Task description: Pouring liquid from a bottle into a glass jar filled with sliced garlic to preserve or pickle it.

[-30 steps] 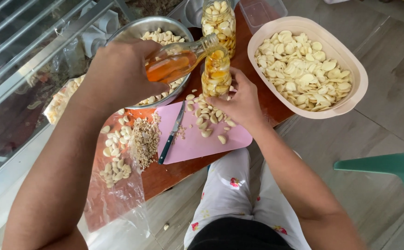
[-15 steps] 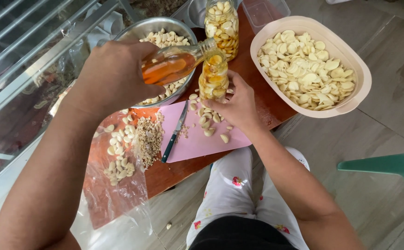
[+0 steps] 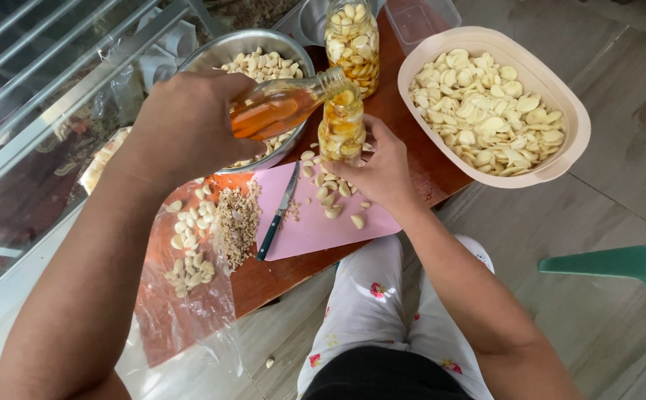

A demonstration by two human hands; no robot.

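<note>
My left hand (image 3: 186,126) grips a glass bottle (image 3: 282,110) of amber liquid, tipped so its neck meets the mouth of a small jar (image 3: 341,127) packed with peeled garlic cloves. My right hand (image 3: 378,167) steadies that jar from the right side, on a pink cutting board (image 3: 315,222). Loose cloves and a small knife (image 3: 277,216) lie on the board. A second filled jar (image 3: 353,41) stands behind, farther back on the wooden table.
A beige oval tub (image 3: 560,159) of peeled cloves sits at the right. A metal bowl (image 3: 252,44) of cloves is under the bottle. Clear plastic (image 3: 182,311) with cloves and peel scraps hangs over the table's front edge. A green chair (image 3: 634,270) stands at right, metal bars at left.
The bottle stays tipped at the jar mouth and the liquid level in the jar looks a little higher. Both hands hold nearly the same places.
</note>
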